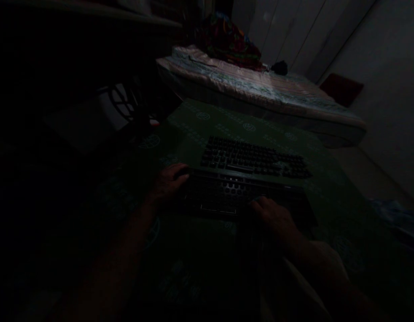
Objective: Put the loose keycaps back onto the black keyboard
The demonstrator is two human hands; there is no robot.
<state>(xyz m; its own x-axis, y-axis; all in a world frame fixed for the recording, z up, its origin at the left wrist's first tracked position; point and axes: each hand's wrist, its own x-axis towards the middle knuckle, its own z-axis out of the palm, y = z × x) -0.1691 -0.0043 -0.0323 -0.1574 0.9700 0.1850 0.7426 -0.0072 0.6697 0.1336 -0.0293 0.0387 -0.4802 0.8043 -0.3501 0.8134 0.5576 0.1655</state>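
The room is very dark. A black keyboard base [210, 190] lies on a green printed cover [190, 250], its key wells bare of caps. My left hand [170, 181] grips the base's far left corner, the thumb along its edge. Over the right part of the base, my right hand [272, 214] is closed with its fingers curled down. Whatever it may hold is lost in the shadow. Just beyond the base, loose black keycaps [240, 154] lie in rows laid out like a keyboard, with the long space bar [239, 168] at the near side.
Behind the green-covered surface stands a bed with a patterned mattress [260, 89] and a heap of dark red cloth [230, 42]. A dark wheel-like frame [121, 103] stands at the left. Bluish cloth [398, 219] lies low at the right.
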